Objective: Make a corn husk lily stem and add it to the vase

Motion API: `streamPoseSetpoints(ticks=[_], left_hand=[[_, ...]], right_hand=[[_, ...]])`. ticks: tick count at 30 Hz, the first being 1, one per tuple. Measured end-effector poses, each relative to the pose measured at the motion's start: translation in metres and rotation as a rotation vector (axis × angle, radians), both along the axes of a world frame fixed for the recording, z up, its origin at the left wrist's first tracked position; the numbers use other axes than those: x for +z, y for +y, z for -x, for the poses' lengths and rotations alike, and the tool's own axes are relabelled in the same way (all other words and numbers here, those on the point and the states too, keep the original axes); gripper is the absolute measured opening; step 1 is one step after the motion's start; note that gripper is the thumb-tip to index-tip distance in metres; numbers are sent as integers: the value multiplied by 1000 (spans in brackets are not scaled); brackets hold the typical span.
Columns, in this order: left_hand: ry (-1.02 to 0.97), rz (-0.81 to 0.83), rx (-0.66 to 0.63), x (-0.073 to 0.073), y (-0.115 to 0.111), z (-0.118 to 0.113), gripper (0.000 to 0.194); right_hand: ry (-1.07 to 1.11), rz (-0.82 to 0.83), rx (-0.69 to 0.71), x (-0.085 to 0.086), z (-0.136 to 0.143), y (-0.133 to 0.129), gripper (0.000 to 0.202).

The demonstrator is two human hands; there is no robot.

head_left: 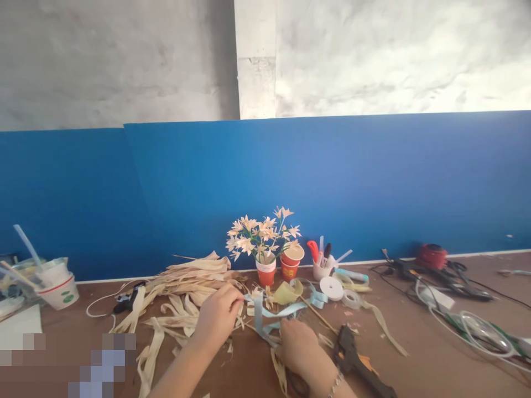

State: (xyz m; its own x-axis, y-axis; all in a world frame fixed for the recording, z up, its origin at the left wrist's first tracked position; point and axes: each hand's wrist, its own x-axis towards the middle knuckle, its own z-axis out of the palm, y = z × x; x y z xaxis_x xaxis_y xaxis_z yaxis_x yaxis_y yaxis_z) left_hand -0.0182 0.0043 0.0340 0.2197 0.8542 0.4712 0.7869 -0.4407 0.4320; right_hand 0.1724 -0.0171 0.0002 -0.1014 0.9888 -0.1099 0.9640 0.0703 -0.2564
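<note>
My left hand (219, 314) is closed in a pinch at one end of a pale blue ribbon (258, 315), which hangs in a loop between my hands. My right hand (299, 344) is curled closed beside the ribbon's lower part; its fingertips are hidden, and I cannot make out what they grip. A dark loop, perhaps a handle, shows under that wrist. Dried corn husks (186, 276) are heaped to the left of my left hand. Just right of my right hand lies a black glue gun (352, 354). A yellowish ribbon (288, 292) lies behind my hands.
Husk flowers (261, 232) stand in a red paper cup (266, 273), with another red cup (290, 270) beside it. A white tool holder (322, 269) and a white ribbon spool (331, 288) are right of these. Cables (473, 331) sprawl at right; a white tub (60, 293) stands left.
</note>
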Motion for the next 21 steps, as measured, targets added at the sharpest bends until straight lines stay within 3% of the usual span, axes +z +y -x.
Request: streamPoseSetpoints(ticks=[2, 4, 6, 8, 12, 14, 16, 18, 21], left_hand=[[-16, 2, 0, -2, -2, -7, 21], [-28, 9, -4, -4, -3, -13, 21], [-44, 19, -24, -5, -2, -18, 21], [-74, 14, -43, -4, -1, -20, 22], [-153, -55, -20, 7, 3, -18, 21], [-185, -76, -3, 16, 3, -17, 17], [-243, -73, -4, 24, 2, -18, 13], [-328, -31, -21, 29, 0, -24, 9], [-458, 67, -76, 29, -4, -38, 8]], right_hand=[[147, -68, -57, 7, 1, 4, 29], [480, -106, -97, 13, 3, 9, 38], [860, -32, -97, 13, 6, 16, 43], [1091, 95, -93, 8, 7, 23, 36], [1043, 176, -149, -8, -4, 32, 18], [943, 61, -203, -10, -11, 32, 23], [896, -160, -230, -4, -15, 30, 26], [1050, -265, -166, 8, -13, 25, 27], [1469, -131, -37, 24, -5, 18, 36]])
